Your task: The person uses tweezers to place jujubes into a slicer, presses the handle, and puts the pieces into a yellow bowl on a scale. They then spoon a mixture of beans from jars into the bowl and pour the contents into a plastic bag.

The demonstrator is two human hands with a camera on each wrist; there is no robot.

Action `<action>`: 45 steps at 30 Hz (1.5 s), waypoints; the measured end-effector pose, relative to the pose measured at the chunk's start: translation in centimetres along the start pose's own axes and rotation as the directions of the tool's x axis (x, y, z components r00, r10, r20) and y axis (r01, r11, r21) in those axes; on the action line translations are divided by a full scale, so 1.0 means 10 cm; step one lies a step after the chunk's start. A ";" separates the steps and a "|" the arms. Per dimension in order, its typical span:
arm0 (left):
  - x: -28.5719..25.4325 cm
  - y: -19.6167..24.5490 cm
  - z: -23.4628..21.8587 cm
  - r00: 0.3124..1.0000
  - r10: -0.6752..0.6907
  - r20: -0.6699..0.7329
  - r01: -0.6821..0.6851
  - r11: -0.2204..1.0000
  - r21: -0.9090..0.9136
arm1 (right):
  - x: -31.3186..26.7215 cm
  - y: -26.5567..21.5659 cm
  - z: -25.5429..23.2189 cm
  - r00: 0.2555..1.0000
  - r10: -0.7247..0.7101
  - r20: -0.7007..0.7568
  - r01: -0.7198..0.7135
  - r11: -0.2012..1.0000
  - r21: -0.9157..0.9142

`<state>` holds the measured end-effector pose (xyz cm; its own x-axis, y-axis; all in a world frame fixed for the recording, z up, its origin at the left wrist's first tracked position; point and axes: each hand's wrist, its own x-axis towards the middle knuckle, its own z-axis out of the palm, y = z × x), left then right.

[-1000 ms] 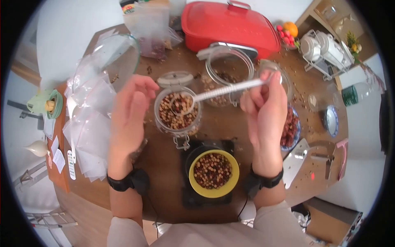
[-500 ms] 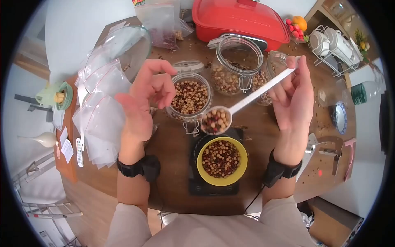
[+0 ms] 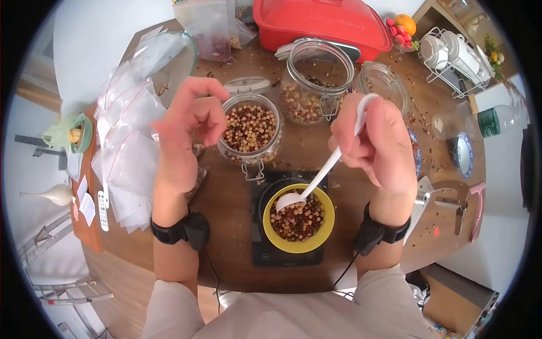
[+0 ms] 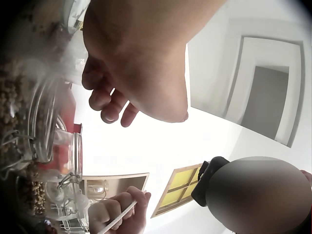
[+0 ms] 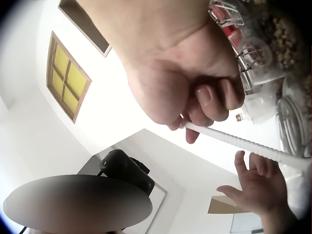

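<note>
My right hand [image 3: 378, 144] pinches the end of a long white spoon [image 3: 326, 171] between thumb and fingers. In the head view the spoon slants down to the left, its bowl turned over above a yellow bowl [image 3: 329, 233] of mixed beans. That bowl stands on a black kitchen scale [image 3: 261, 248]. Left of the open glass jar [image 3: 276, 148], also holding mixed beans, my left hand [image 3: 189, 135] hovers with loosely bent fingers and nothing in them. The right wrist view shows the ribbed spoon handle [image 5: 234, 140] leaving the curled fingers.
A second open glass jar [image 3: 307, 107] and a jar lid [image 3: 389, 85] stand behind. At the back is a red lidded cooker [image 3: 322, 28]. Plastic zip bags [image 3: 127, 164] lie at the left. A steel cleaver-like blade [image 3: 415, 206] and scattered beans are at the right.
The spoon went from the jar, filled with beans, to above the yellow bowl and is now tipped over. My right hand turned and came inward; the left hand stays beside the jar.
</note>
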<state>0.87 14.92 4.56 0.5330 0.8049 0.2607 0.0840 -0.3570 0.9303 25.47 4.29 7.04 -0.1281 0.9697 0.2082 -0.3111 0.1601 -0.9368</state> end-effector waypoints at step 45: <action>0.10 -0.07 -0.08 0.951 -0.305 -0.058 0.301 0.863 0.404 | 0.22 0.40 0.33 0.978 0.087 -0.188 -0.146 0.933 -0.328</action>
<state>0.66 16.36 4.40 0.4327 0.9013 -0.0208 0.5737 -0.2575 0.7776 20.87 6.46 4.64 0.0252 0.9973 0.0695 0.0370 0.0685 -0.9970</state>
